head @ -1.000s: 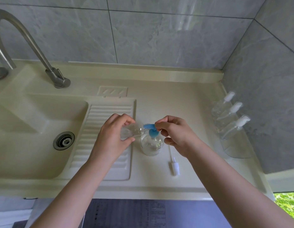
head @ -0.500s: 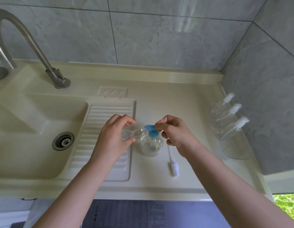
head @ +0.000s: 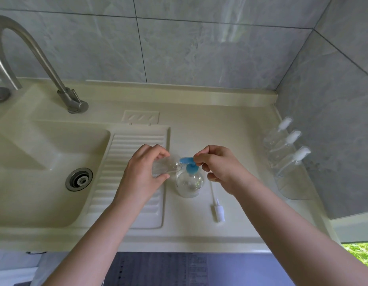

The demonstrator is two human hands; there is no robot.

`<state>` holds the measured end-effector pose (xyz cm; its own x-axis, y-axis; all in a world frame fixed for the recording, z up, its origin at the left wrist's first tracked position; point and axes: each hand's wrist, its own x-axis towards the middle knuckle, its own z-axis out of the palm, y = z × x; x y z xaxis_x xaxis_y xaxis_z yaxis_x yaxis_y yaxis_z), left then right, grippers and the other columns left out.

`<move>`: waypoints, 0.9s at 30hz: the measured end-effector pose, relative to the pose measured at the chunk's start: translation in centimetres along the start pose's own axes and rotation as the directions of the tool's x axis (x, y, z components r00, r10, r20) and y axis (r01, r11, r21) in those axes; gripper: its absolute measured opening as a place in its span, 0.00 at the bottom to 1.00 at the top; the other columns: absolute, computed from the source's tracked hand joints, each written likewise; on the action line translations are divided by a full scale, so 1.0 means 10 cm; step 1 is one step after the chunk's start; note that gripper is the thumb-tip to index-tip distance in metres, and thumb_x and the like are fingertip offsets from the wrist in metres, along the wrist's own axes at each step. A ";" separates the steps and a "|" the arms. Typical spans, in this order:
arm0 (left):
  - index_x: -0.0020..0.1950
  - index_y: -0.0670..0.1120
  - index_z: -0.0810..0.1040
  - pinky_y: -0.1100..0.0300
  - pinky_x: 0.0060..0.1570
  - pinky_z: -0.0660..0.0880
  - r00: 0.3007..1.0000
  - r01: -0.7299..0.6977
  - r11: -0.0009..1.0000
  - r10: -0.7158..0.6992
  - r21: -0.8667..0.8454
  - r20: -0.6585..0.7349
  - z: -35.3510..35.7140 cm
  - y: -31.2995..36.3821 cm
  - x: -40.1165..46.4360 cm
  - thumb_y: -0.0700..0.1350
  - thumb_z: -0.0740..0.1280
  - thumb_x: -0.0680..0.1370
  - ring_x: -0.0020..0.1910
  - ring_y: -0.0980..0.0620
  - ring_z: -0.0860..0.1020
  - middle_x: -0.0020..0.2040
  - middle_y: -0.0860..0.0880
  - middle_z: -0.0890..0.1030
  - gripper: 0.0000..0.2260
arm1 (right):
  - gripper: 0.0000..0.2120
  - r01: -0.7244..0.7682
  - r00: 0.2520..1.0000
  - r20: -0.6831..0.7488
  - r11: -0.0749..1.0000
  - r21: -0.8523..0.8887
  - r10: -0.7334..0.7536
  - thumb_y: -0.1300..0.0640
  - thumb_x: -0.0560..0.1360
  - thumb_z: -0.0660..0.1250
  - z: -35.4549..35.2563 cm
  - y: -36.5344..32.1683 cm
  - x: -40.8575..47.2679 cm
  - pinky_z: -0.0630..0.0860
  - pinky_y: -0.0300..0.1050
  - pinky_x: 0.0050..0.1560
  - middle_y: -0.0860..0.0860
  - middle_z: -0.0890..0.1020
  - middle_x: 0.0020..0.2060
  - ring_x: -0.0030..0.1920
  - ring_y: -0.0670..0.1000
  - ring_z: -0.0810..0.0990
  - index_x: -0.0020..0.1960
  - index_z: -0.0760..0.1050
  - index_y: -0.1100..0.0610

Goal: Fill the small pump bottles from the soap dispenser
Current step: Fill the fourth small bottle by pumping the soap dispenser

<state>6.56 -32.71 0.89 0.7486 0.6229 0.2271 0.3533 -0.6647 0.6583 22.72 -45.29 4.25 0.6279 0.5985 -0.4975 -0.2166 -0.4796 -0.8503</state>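
Note:
A clear round soap dispenser (head: 190, 183) with a blue pump head (head: 188, 162) stands on the cream counter beside the ribbed drainboard. My left hand (head: 140, 176) grips a small clear bottle (head: 164, 167), tilted with its open mouth at the blue nozzle. My right hand (head: 221, 167) rests its curled fingers on the back of the blue pump head. The small bottle's white pump cap with its tube (head: 217, 205) lies on the counter to the right of the dispenser. Three small pump bottles (head: 286, 149) with white caps lean against the right wall.
A cream sink basin (head: 40, 174) with a metal drain (head: 79, 179) lies at the left, under a curved metal faucet (head: 45, 65). The ribbed drainboard (head: 129, 178) sits under my left hand. Grey tiled walls close the back and right.
Both hands stay at the dispenser with hardly any movement. The view has shifted slightly.

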 end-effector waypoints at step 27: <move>0.50 0.53 0.78 0.75 0.50 0.67 1.000 -0.010 1.000 0.010 -0.007 0.000 0.04 -0.03 0.01 0.37 0.81 0.62 0.49 0.63 0.76 0.49 0.56 0.76 0.22 | 0.07 0.022 1.000 0.006 1.000 -0.013 -0.022 0.65 0.74 0.67 -0.03 0.07 0.00 0.61 0.41 0.31 0.50 0.79 0.34 0.32 0.49 0.66 0.40 0.75 0.56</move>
<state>6.75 -32.66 0.39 0.7519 0.6164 0.2338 0.3420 -0.6679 0.6610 22.79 -45.81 3.76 0.6280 0.6130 -0.4795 -0.1927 -0.4744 -0.8589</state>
